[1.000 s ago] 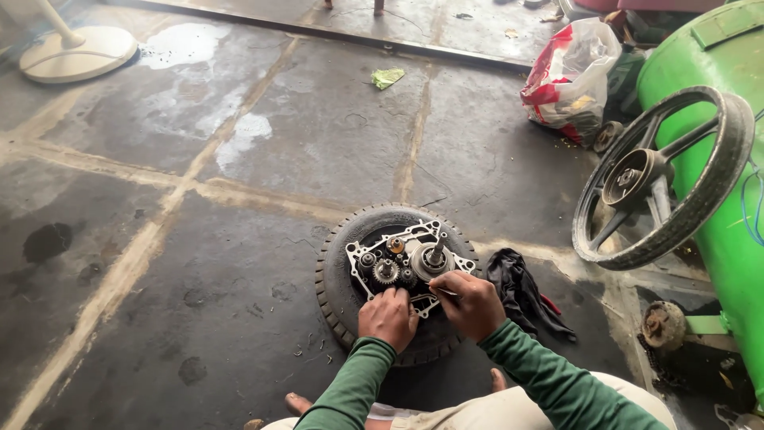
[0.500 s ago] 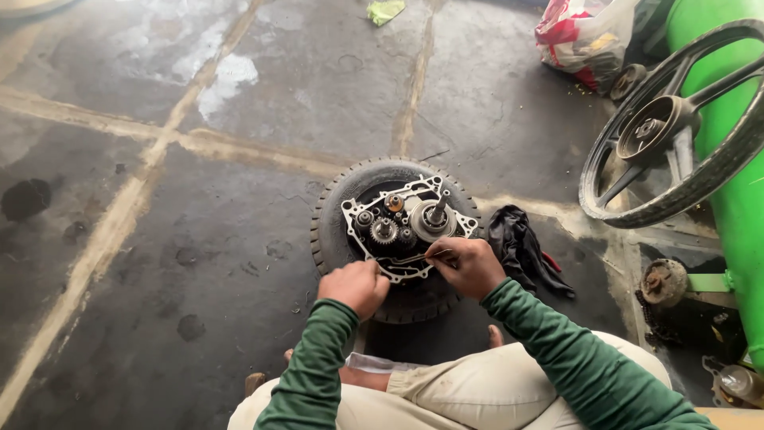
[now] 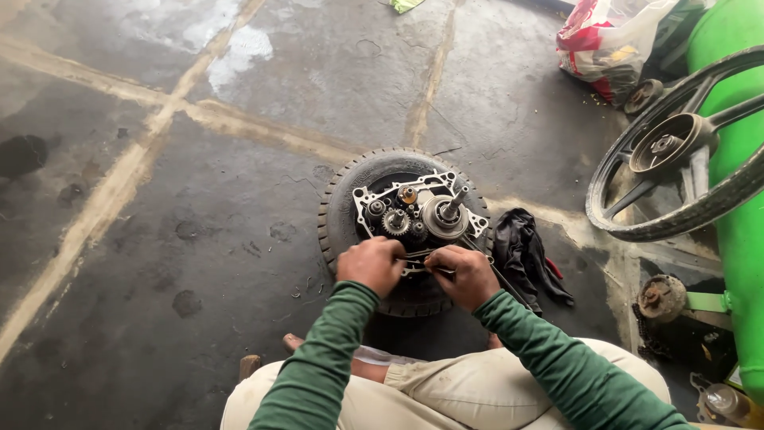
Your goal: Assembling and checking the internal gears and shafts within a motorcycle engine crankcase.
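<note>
Here | left hand [image 3: 371, 265], right hand [image 3: 469, 275]: closed, perhaps pinching gearbox casing [image 3: 414, 215] near edge

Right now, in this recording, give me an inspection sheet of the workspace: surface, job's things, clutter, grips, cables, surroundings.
Surface: concrete floor, dark, stained, with pale seams and a wet patch at the top.
Job's things: gear assembly with exposed gears and an upright shaft, lying on a small tyre flat on the floor.
Clutter: black rag beside the tyre; plastic bag at the top right.
Grips: left hand and right hand are closed at the near edge of the assembly; what they pinch is too small to tell.
Cables: nothing seen.
Surroundings: spoked wheel against a green body on the right; the person sits with knees in light trousers.
</note>
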